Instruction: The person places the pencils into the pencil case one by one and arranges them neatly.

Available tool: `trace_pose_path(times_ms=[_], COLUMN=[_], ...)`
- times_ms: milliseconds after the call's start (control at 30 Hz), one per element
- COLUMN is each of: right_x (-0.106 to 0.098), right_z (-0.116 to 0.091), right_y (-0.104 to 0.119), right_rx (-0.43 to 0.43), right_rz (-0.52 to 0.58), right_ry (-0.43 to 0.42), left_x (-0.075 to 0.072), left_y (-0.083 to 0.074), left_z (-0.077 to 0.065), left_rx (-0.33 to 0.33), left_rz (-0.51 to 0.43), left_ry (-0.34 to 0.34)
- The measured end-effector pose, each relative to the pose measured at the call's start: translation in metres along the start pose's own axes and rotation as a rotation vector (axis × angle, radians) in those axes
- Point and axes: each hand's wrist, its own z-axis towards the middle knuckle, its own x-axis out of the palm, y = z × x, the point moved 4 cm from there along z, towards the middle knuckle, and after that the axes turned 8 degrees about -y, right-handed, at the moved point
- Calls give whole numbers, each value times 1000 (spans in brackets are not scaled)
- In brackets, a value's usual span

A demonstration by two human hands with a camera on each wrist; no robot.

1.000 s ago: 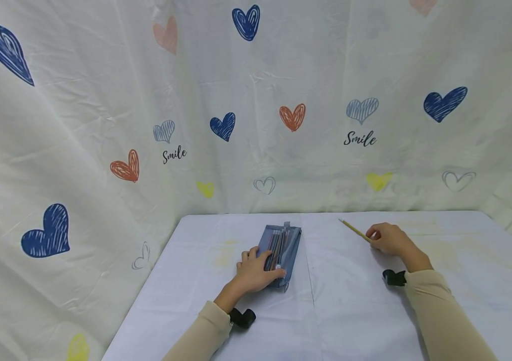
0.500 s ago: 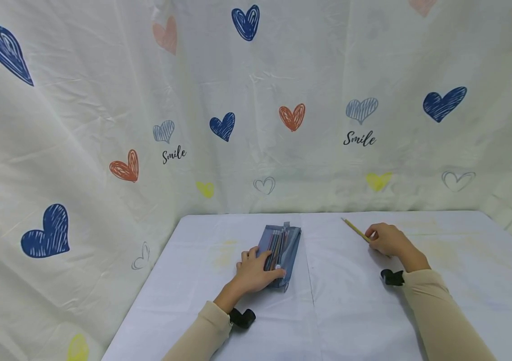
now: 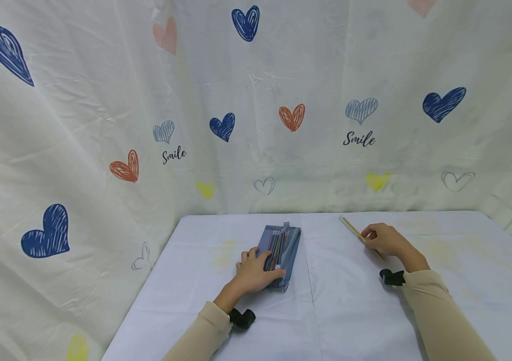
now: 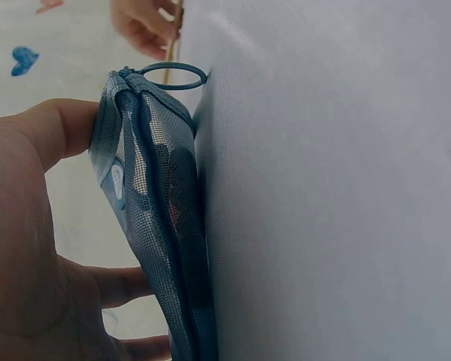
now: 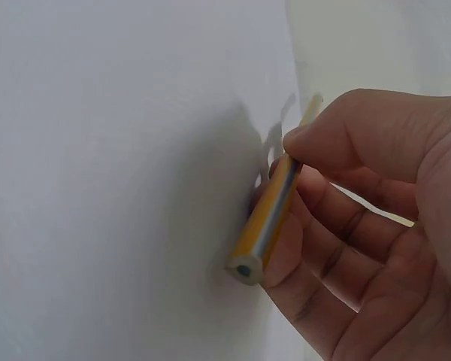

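My left hand (image 3: 253, 273) rests with spread fingers on a blue mesh pencil case (image 3: 293, 250) in the head view. Several pencils show through the top of the case. Up close in the left wrist view, the thumb touches the case (image 4: 152, 128) near its zipper ring (image 4: 177, 75), and fingertips press farther along its face. My right hand (image 3: 386, 239) pinches a yellow pencil (image 3: 350, 225) between thumb and fingers. Above the table, the pencil slants with its far end up to the left. The right wrist view shows its flat end (image 5: 244, 269) with a dark core.
A white cloth covers the table (image 3: 337, 311). Behind it hangs a white curtain (image 3: 314, 65) printed with hearts. A black wrist camera (image 3: 243, 318) sits at the left wrist, another black camera (image 3: 392, 277) at the right.
My right hand has shifted slightly left, and its grip on the pencil has changed: more of the pencil's rear end now sticks out below the hand. The left hand and case stay put.
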Motion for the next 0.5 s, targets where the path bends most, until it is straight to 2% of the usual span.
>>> trace_pose_path(times_ms=[333,500], right_x=[6,9], right_z=[1,0], right_y=[10,19], right_rx=[5,3], right_rz=[67,139], right_ry=[28,47], left_x=[-1,-1], left_y=[0,0], left_z=[-1,-1], left_rx=[2,1], left_rz=[3,0], left_ry=[1,1])
